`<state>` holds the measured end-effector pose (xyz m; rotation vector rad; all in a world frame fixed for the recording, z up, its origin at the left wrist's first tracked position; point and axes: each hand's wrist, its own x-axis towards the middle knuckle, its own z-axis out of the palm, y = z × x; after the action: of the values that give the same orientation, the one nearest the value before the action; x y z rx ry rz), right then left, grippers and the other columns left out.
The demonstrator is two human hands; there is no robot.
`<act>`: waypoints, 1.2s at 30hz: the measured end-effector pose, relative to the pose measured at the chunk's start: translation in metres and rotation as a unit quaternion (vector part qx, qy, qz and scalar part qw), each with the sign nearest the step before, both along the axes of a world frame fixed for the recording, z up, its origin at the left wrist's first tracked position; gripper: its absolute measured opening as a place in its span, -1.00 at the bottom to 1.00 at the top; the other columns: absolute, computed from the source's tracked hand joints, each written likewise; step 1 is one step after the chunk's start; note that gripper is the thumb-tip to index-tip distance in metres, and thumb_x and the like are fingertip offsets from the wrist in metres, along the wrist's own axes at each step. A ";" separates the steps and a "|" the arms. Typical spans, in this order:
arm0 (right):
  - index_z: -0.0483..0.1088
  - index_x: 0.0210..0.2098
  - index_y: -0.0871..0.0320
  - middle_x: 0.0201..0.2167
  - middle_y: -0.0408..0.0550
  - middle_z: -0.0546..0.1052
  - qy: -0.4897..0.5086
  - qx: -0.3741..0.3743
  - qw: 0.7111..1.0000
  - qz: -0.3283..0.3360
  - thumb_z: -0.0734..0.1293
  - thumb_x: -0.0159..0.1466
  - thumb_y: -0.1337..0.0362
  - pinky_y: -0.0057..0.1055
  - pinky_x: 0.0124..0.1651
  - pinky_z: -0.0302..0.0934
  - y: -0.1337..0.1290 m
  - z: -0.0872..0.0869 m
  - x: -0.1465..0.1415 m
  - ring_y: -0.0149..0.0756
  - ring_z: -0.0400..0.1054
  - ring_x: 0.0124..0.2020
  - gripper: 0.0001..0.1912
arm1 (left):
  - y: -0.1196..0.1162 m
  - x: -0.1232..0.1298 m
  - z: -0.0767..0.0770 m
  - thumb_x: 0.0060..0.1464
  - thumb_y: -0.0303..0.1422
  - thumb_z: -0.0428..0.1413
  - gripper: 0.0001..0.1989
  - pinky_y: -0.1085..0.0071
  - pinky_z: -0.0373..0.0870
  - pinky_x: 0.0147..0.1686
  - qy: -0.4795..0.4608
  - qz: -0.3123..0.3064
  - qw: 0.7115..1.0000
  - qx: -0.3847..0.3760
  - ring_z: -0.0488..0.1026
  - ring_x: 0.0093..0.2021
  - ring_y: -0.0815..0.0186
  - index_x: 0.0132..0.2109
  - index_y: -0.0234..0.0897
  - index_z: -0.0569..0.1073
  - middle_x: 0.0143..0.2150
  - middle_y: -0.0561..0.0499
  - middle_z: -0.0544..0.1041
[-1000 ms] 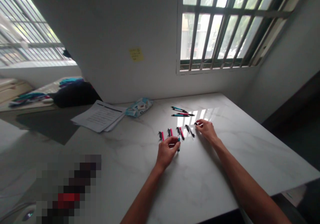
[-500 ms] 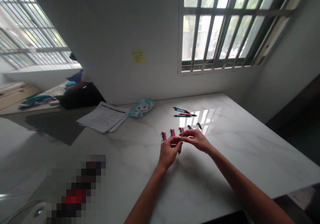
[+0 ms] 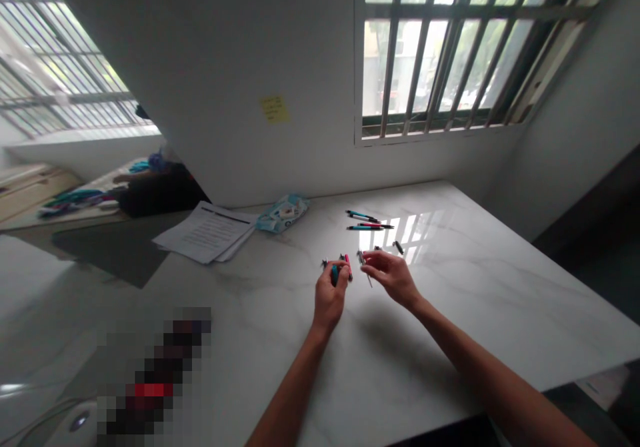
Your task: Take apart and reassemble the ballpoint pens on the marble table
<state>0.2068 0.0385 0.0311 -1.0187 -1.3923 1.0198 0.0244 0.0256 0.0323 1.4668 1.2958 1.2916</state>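
Observation:
My left hand (image 3: 330,297) is closed around a teal pen barrel (image 3: 335,274), whose ends are partly covered by the fingers. A short gap to its right, my right hand (image 3: 393,276) pinches a thin grey rod like a pen refill (image 3: 369,279), its tip slanting down toward the table. Beyond my hands runs a row of small pen parts. A pink pen piece (image 3: 349,266) lies just right of my left fingers, and a black pen part (image 3: 398,248) is at the row's right end. My hands hide some parts.
Several pens (image 3: 367,228), blue and pink with black ends, lie farther back on the white marbled table (image 3: 450,287). Left of them are a light-blue soft packet (image 3: 283,214) and printed papers (image 3: 205,234). A wall with a barred window (image 3: 425,67) rises behind.
My hands have moved apart from where they met. The thin rod now shows separate in my right hand, while the teal barrel has gone left and up with my left hand.

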 end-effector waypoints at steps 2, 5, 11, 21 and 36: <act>0.55 -0.11 0.05 -0.32 -0.05 0.67 -0.020 0.000 0.999 0.033 0.54 0.19 -0.01 -0.10 -0.08 0.52 -0.003 -0.004 -0.006 -0.13 0.60 -0.26 -0.63 | 0.002 -0.002 0.001 0.21 -0.03 0.17 -0.64 0.48 0.40 -0.38 -0.022 0.004 1.000 0.000 0.46 -0.43 0.36 -0.14 -0.26 0.52 -0.42 0.07 0.52; 0.55 -0.22 0.04 -0.31 -0.07 0.66 -0.045 0.014 0.998 0.052 0.53 0.20 0.01 -0.10 -0.10 0.51 -0.007 -0.008 -0.013 -0.16 0.59 -0.28 -0.71 | 0.004 -0.004 0.000 0.13 -0.01 0.25 -0.61 0.48 0.41 -0.36 -0.046 0.000 0.999 -0.007 0.48 -0.41 0.35 -0.14 -0.26 0.54 -0.44 0.07 0.53; 0.56 -0.21 0.07 -0.35 -0.09 0.65 -0.106 0.040 0.990 0.088 0.48 0.26 0.06 -0.18 -0.15 0.49 -0.007 -0.010 -0.011 -0.23 0.57 -0.33 -0.77 | 0.010 -0.010 -0.002 0.05 -0.01 0.31 -0.60 0.51 0.26 -0.49 -0.101 0.031 0.994 -0.028 0.32 -0.51 0.43 -0.24 -0.30 0.57 -0.45 0.07 0.50; 0.57 -0.17 0.11 -0.39 -0.08 0.65 -0.318 -0.009 0.922 -0.219 0.39 0.28 0.19 -0.35 -0.20 0.37 0.041 -0.015 0.104 -0.24 0.55 -0.38 -0.81 | 0.011 -0.014 0.007 -0.07 -0.13 0.38 -0.63 0.52 0.17 -0.52 -0.222 0.047 0.972 -0.061 0.23 -0.52 0.48 -0.25 -0.33 0.57 -0.43 0.06 0.50; 0.60 -0.21 0.10 -0.34 -0.06 0.67 -0.451 -0.112 0.869 -0.168 0.43 0.26 0.16 -0.40 -0.25 0.22 0.030 -0.034 0.123 -0.22 0.53 -0.30 -0.81 | 0.008 -0.009 0.004 -0.06 -0.16 0.38 -0.66 0.50 0.10 -0.49 -0.209 0.006 0.975 -0.081 0.18 -0.50 0.47 -0.25 -0.33 0.56 -0.44 0.06 0.48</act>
<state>0.3300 0.0687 -0.0025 -1.9960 -1.7385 0.4258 0.0158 0.0338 0.0362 1.0064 1.0983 1.3759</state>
